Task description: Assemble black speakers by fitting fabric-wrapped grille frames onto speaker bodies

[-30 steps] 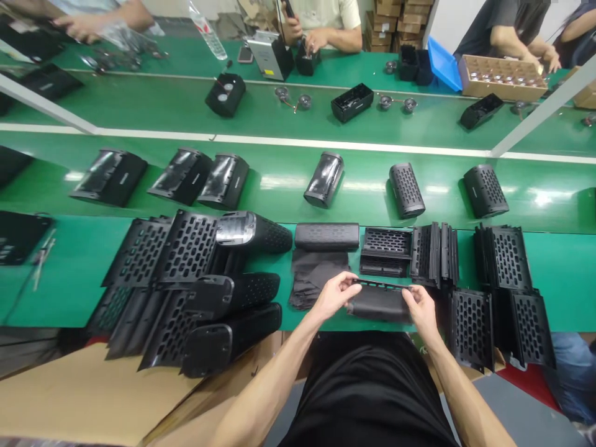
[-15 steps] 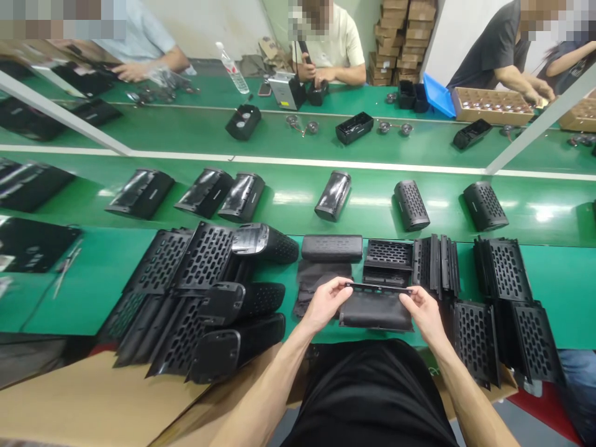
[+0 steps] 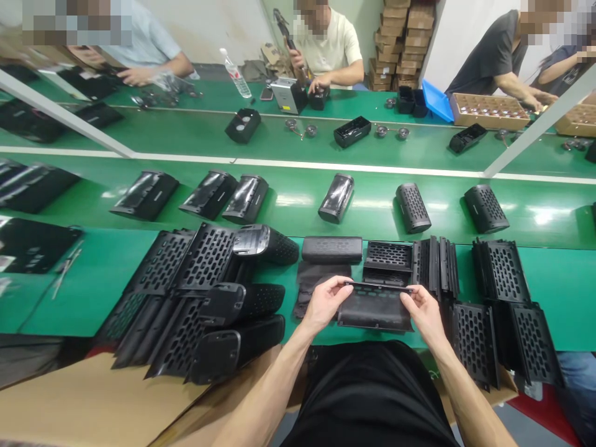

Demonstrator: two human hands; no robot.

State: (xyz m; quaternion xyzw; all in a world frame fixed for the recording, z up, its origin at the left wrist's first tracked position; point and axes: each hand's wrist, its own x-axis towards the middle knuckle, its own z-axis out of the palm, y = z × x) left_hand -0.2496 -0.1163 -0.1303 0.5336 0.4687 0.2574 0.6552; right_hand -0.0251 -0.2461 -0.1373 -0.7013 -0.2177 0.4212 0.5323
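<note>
Between my hands is a black slotted speaker grille (image 3: 375, 310), curved, with dark mesh cloth lying over most of its slots. My left hand (image 3: 323, 302) pinches its upper left corner, thumb on top. At the upper right corner, my right hand (image 3: 424, 312) grips it the same way. Some slots show uncovered along the upper edge. Beyond my left hand lies a pile of black mesh cloth (image 3: 321, 271), with a black speaker housing (image 3: 332, 249) behind it. Slotted grilles (image 3: 389, 254) are stacked just past the held one.
More grilles are piled at left (image 3: 205, 257) and right (image 3: 505, 270). Black speaker housings (image 3: 239, 354) lie by the left pile. Further housings (image 3: 336, 197) stand along the green conveyor (image 3: 288, 214). Across it, several people work beside a bottle (image 3: 236, 74) and a cardboard tray (image 3: 488, 115).
The grille in my hands has tilted slightly, and more open slots show along its upper edge. Across the line, a person has raised a dark handheld tool.
</note>
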